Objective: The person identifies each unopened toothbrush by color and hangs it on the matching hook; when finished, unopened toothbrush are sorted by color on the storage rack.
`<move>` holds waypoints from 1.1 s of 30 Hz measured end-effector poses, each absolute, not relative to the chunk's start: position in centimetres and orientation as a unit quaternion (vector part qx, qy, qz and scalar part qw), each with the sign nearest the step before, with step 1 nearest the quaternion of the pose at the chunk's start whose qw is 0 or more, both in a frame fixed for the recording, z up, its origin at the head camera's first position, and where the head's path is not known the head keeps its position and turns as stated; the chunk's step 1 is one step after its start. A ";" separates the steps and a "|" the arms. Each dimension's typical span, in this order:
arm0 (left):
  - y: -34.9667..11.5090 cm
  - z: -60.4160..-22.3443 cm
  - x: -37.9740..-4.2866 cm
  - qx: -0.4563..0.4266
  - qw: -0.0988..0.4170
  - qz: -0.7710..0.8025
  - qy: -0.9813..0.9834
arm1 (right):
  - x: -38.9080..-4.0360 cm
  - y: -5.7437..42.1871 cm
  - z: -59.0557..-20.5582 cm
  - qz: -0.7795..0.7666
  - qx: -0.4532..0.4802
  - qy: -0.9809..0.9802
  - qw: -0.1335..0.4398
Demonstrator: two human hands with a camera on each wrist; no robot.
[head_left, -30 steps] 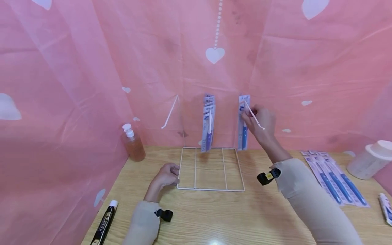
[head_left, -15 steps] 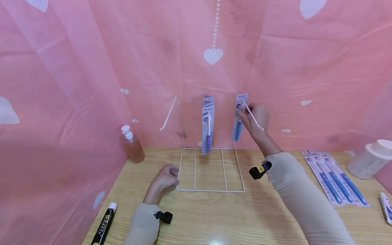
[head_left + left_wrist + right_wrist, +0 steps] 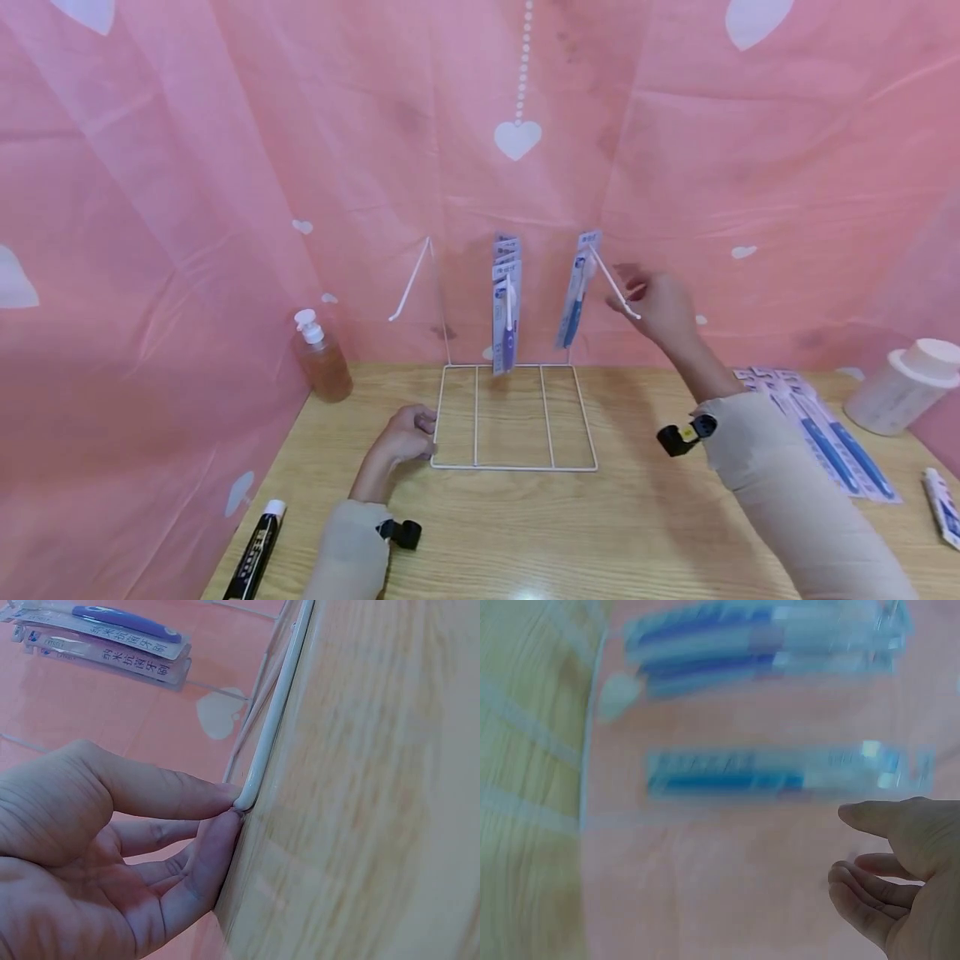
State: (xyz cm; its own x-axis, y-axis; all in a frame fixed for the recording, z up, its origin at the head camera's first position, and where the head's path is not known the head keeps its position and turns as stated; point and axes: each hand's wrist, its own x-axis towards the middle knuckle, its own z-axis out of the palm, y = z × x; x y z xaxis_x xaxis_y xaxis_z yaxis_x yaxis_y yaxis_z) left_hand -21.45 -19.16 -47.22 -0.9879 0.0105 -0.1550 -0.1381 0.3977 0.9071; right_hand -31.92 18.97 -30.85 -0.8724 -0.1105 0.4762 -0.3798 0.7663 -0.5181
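Observation:
My left hand pinches the front left corner of a white wire rack between thumb and fingertip, as the left wrist view shows close up. A packaged blue toothbrush hangs tilted on the rack's right hook. To its right, my right hand is apart from the package with nothing in its loosely bent fingers; in the right wrist view, the blurred blue toothbrush lies beyond the thumb. Several packaged purple toothbrushes hang on the middle hook. The left hook is bare.
More packaged blue toothbrushes lie on the table at right, partly behind the right sleeve. A white container and a small tube are beyond them. At left are a pump bottle and a black tube. A pink curtain hangs behind.
My right hand has let go of the blue toothbrush package and moved right, away from it. The package swung from upright to a tilt. My left hand keeps its place on the rack.

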 end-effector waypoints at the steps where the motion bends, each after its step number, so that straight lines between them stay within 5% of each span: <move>1: -19.2 -47.2 -21.5 -0.039 0.067 0.548 0.833 | -32.0 20.0 -31.2 0.303 0.130 -0.921 0.207; 17: -19.1 -47.1 -21.3 -0.055 0.077 0.543 0.834 | -33.1 39.6 -41.0 0.216 0.028 -0.974 0.058; 33: -18.8 -46.4 -20.8 -0.048 0.080 0.542 0.835 | -31.2 40.7 -45.7 0.190 0.001 -0.978 0.085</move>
State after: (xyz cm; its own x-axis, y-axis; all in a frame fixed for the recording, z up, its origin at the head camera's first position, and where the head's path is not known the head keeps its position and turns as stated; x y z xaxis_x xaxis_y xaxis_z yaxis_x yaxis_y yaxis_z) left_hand -20.78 -18.84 -46.41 -0.9826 0.0069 -0.1854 -0.1665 0.4076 0.8979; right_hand -31.17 40.73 -45.69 -0.9854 0.0299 0.1674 -0.0350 0.9276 -0.3720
